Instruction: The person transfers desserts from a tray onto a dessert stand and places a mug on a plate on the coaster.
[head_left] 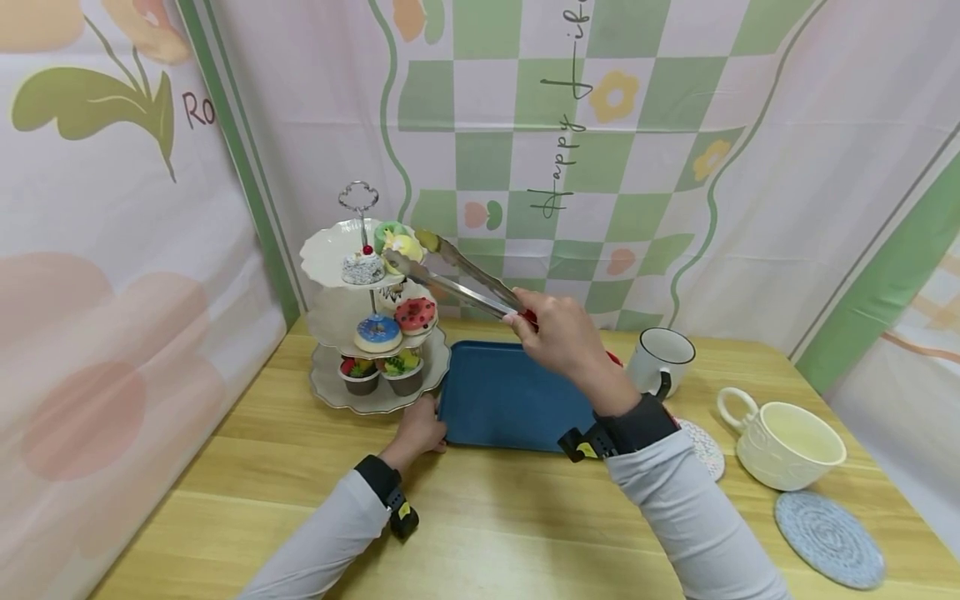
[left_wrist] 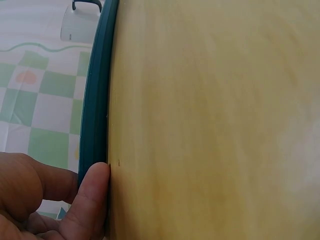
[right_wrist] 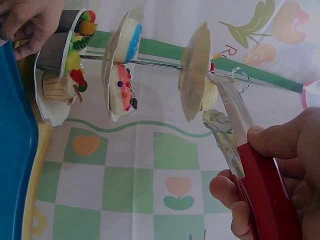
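My right hand grips the red-handled metal tongs. Their spread tips straddle a yellow pastry on the top plate of a three-tier stand. Beside that pastry lie a green ring-shaped one and a white speckled cake topped with a red cherry. Low on the left, my left hand holds the edge of a blue tray. In the left wrist view, its thumb and finger pinch the tray's rim.
The stand's middle plate bears a blue donut and a red donut; cupcakes fill the bottom plate. To the right stand a white mug and a cream cup, with a grey coaster and a patterned coaster.
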